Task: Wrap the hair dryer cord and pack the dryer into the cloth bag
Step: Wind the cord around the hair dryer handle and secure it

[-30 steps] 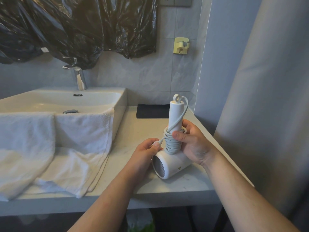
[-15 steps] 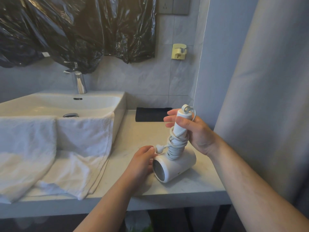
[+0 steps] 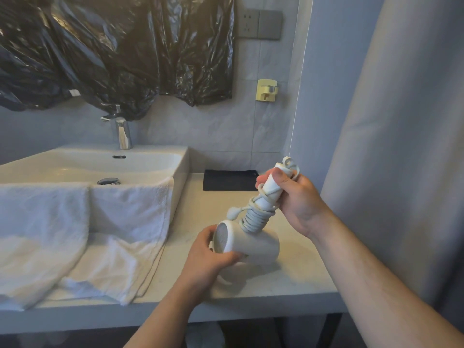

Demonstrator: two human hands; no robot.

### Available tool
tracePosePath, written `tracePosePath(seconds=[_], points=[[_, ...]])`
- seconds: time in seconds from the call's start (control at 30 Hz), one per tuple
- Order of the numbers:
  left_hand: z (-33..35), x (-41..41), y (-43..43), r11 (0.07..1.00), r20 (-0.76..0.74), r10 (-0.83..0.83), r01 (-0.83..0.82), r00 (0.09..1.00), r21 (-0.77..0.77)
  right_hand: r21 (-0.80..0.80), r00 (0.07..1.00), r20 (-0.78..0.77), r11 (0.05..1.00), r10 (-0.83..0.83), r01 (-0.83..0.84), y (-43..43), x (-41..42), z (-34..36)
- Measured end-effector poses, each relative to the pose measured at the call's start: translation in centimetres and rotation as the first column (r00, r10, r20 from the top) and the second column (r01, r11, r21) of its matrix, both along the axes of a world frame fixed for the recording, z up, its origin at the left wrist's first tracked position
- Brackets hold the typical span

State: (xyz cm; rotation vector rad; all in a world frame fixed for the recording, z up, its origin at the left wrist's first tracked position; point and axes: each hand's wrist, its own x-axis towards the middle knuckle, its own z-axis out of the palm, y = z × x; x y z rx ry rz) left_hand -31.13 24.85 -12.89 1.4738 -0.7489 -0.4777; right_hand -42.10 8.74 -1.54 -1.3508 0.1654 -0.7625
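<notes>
Lifted and tilted now, white hair dryer [image 3: 253, 243] has cord [image 3: 254, 217] coiled round handle.

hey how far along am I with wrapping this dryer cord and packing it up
Wrapping looks nearly done: the cord is coiled around the hair dryer handle, with the plug sticking out loose. Your right hand grips the handle and your left hand holds the barrel. Left: packing it. The folded dark cloth by the wall may be the bag.
</notes>
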Motion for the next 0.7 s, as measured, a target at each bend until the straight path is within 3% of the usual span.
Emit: tracePosePath(seconds=[0.1,0.43,0.7], points=[[1.2,0.7,0.6,0.979,-0.226,-0.109,0.065,0.968,-0.194,0.035,1.000,-0.007,0.999,0.012,-0.012,-0.1,-0.6,0.2],[2.2,4.0,-1.1,0.952,-0.315,-0.172,0.076,0.934,-0.295,-0.008,0.995,0.077,0.998,0.066,-0.065,-1.3,1.2,0.7],[1.4,8.1,-5.6,0.966,-0.389,-0.128,0.025,0.912,-0.258,0.004,0.980,0.131,0.989,0.146,-0.148,-6.7,7.6,-0.5]])
